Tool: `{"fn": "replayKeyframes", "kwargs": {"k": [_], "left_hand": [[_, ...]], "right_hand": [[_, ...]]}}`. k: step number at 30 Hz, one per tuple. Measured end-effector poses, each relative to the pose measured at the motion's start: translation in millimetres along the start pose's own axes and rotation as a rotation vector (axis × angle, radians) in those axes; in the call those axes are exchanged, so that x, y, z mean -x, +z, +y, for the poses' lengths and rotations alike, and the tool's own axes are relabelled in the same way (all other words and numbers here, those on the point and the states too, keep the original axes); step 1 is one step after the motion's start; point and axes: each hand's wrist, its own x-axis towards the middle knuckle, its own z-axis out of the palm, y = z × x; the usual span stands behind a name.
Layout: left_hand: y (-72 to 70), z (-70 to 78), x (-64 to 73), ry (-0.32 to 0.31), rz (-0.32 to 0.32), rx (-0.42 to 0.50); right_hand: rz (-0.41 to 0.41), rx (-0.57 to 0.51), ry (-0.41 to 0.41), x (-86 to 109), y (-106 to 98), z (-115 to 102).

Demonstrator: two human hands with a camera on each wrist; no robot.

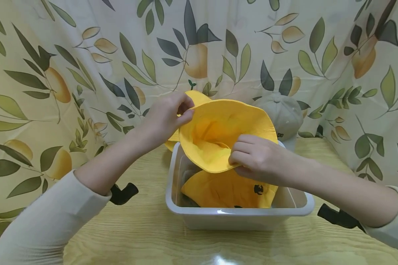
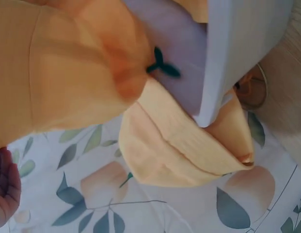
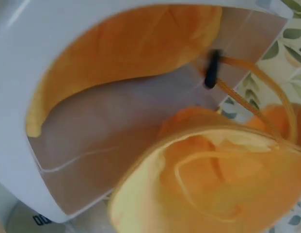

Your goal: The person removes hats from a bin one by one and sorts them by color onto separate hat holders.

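A yellow bucket hat [image 1: 225,119] hangs over the bin with its opening turned toward me. My left hand [image 1: 169,116] pinches its brim at the upper left. Lower on the right, my right hand [image 1: 263,158] grips the brim with curled fingers. The left wrist view shows a small green sprout [image 2: 160,65] on this hat's crown. Inside the hat, in the right wrist view, a yellow drawstring [image 3: 257,114] carries a black cord lock [image 3: 213,69]. Beneath it, a second yellow hat [image 1: 225,189] with a dark print lies in the white bin [image 1: 245,211].
Another yellow hat [image 2: 174,145] lies behind the bin on the left. At the back right stands a pale grey cap [image 1: 280,114] with dark lettering. The bin rests on a wooden table [image 1: 136,228], with a leaf-patterned curtain [image 1: 119,73] behind.
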Motion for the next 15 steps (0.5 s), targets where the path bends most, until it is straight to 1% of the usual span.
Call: {"fn": "replayKeyframes", "kwargs": {"k": [3,7,9,12,15], "left_hand": [[-3.5,-3.1,-4.0,-0.013,0.068,0.038],[-5.1,-6.8,-8.0,0.005,0.145,0.073],[-5.0,-7.6,-8.5,0.003,0.163,0.084],[-4.3,-7.6,-7.7,0.01,0.176,0.1],[-3.7,-6.4,-7.0,0.026,0.192,0.114]], "right_hand": [[0.024,0.009,0.019,2.0,3,3],[0.065,0.017,0.036,2.3,8,5],[0.07,0.001,0.046,3.1,11,5],[0.054,-0.022,0.055,4.8,13,5],[0.063,0.011,0.049,4.8,10,4]]}}
